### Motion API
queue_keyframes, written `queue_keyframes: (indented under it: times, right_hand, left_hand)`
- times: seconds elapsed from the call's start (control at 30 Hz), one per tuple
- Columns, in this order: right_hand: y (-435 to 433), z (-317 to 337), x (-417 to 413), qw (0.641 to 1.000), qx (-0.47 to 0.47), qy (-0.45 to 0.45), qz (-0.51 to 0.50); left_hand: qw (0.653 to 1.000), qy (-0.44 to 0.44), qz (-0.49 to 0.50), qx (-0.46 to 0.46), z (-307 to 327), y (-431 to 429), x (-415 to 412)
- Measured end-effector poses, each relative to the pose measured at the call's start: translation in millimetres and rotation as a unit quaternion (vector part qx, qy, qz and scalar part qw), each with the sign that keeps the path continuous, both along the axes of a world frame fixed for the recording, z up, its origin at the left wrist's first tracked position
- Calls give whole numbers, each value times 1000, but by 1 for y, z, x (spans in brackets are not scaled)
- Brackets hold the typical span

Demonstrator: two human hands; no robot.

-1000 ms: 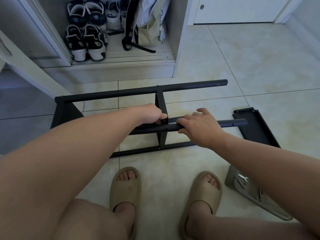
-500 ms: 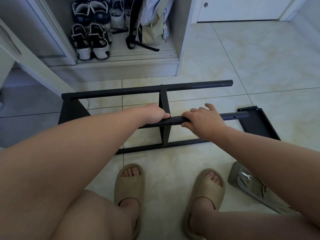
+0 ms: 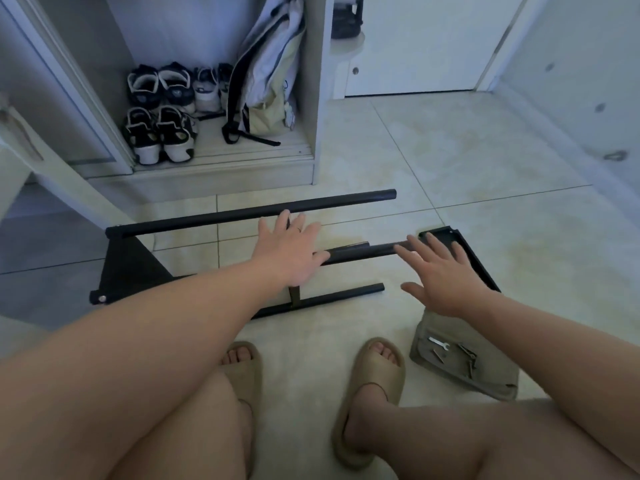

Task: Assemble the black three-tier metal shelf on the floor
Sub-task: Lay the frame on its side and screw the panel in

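Tiles of the pale floor [image 3: 450, 161] carry the black shelf frame [image 3: 256, 213], which lies on its side ahead of the person's tan slippers [image 3: 377, 372]. 3 parallel tubes run rightward from a flat end panel [image 3: 128, 268], joined by 1 crossbar [image 3: 295, 299]. The left hand [image 3: 291, 254] is released, fingers spread flat over the middle tube [image 3: 363, 252]; whether the palm touches it cannot be told. The right hand [image 3: 446, 275] is likewise splayed and holds nothing, over that tube's free end and a separate black tray [image 3: 465, 252] lying beside it. Near the right foot a grey pouch [image 3: 485, 375] bears a small wrench [image 3: 438, 345]. Shoes [image 3: 159, 133] and a backpack [image 3: 270, 81] sit in an open cabinet [image 3: 311, 98]; any logos are too blurred to read.
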State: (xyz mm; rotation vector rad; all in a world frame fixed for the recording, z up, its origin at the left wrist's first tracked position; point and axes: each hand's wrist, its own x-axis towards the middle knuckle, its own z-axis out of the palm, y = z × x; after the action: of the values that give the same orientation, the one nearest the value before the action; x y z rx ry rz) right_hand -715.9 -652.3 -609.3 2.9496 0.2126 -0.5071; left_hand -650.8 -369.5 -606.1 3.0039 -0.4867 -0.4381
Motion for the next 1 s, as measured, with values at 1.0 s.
queue_keyframes:
  times: [1.0]
  right_hand:
    - [-165, -267, -55, 946, 101, 217, -219]
  left_hand:
    - [894, 409, -8, -186, -241, -227, -58]
